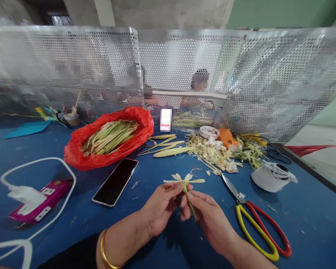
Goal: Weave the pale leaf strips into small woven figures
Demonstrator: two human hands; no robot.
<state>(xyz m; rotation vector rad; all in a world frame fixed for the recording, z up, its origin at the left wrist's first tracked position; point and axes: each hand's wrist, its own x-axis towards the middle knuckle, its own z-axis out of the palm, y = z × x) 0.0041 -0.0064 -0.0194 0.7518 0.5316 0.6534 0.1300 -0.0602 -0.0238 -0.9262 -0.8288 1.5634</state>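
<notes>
Between my two hands, above the blue table, is a small woven figure of plant leaf strips [185, 182], with pale pointed leaf tips at its top and a strip sticking out to each side. My left hand [164, 203] pinches it from the left, thumb and fingers pressed together. Just below, my right hand [204, 207] is closed on its green stem. Some fingertips are hidden behind the figure. Scissors [242, 201] with one yellow and one red handle lie to the right of my right hand. Longer leaf strips [173, 151] lie beyond the hands.
A red plastic bag [109, 164] full of leaf strips stands at left. Near it are a phone [116, 183] and a magenta power strip [42, 201] with a white cable. Leaf scraps [215, 153] and a white roll [270, 179] lie right. A perforated metal screen [179, 52] borders the back.
</notes>
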